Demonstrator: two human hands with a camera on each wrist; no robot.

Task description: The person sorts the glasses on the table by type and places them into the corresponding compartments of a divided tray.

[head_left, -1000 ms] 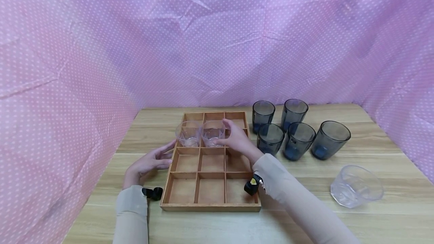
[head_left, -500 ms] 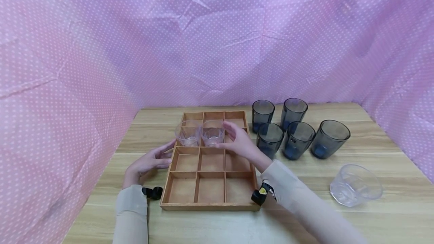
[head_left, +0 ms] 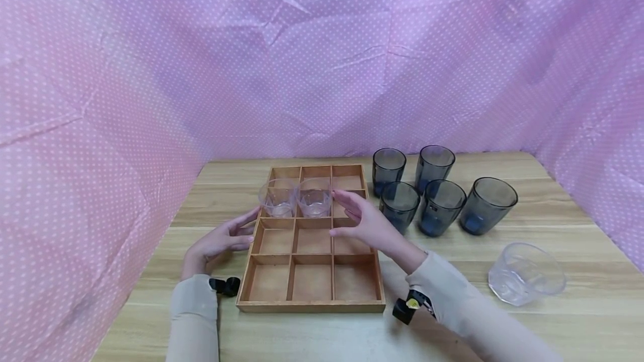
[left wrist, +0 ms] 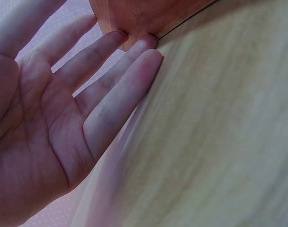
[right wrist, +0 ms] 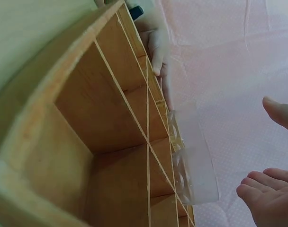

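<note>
A wooden compartment tray [head_left: 311,307] lies on the table. In its second row from the back, one clear glass [head_left: 278,201] stands in the left compartment and another clear glass [head_left: 315,201] in the middle one. My left hand [head_left: 217,243] rests beside the tray; in the left wrist view its extended fingertips touch the tray's side wall [left wrist: 137,16]. To the right of the middle glass, my right hand [head_left: 371,227] hovers over the tray with thumb and fingers spread, holding nothing. The right wrist view shows this right hand [right wrist: 272,194] apart from both glasses.
Several smoked blue-grey glasses, among them a tilted-looking one [head_left: 489,206] at the right end, stand right of the tray. Nearer the front right is a third clear glass [head_left: 525,274]. A pink dotted cloth [head_left: 322,71] hangs around the wooden table [head_left: 302,337].
My right hand has let go of the middle clear glass and drawn back to the right and toward me. The left hand has stayed at the tray's side.
</note>
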